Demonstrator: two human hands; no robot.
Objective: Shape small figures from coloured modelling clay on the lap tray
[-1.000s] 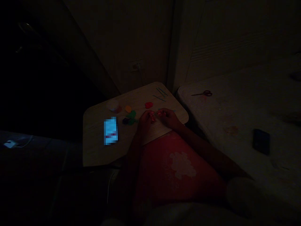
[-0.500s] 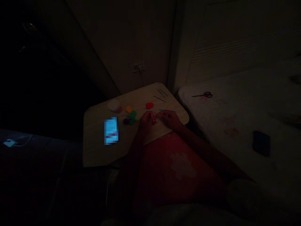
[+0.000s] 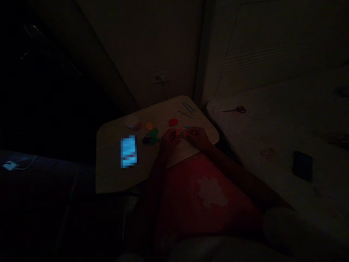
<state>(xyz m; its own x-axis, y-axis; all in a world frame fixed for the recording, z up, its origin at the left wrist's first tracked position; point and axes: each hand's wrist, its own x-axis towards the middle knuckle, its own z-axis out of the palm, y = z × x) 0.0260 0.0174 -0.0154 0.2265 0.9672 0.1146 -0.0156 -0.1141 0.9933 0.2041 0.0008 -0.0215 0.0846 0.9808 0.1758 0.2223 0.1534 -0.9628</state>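
Note:
In dim light my left hand [image 3: 169, 139] is closed around a small pinkish-red clay piece [image 3: 179, 131] over the near edge of the wooden table [image 3: 114, 178]. My right hand [image 3: 197, 138] meets it from the other side, fingers pinched together; what lies between them is too dark to make out. Just beyond the hands sits a red clay lump [image 3: 173, 122]. To the left are a yellow lump [image 3: 149, 126], a green lump [image 3: 153, 133] and a dark lump [image 3: 146, 140]. A blue stick [image 3: 187, 127] lies partly hidden behind my right hand.
A phone with a lit, pixelated screen [image 3: 128, 152] lies at the table's left, near a pale tub [image 3: 132, 122]. Several thin sticks [image 3: 187, 108] lie at the far corner. On the light surface to the right are scissors [image 3: 237, 109] and a dark rectangular object [image 3: 302, 166].
The picture has grown darker. My hands have drawn slightly closer together around the pinkish-red piece. The objects on the table stay in place.

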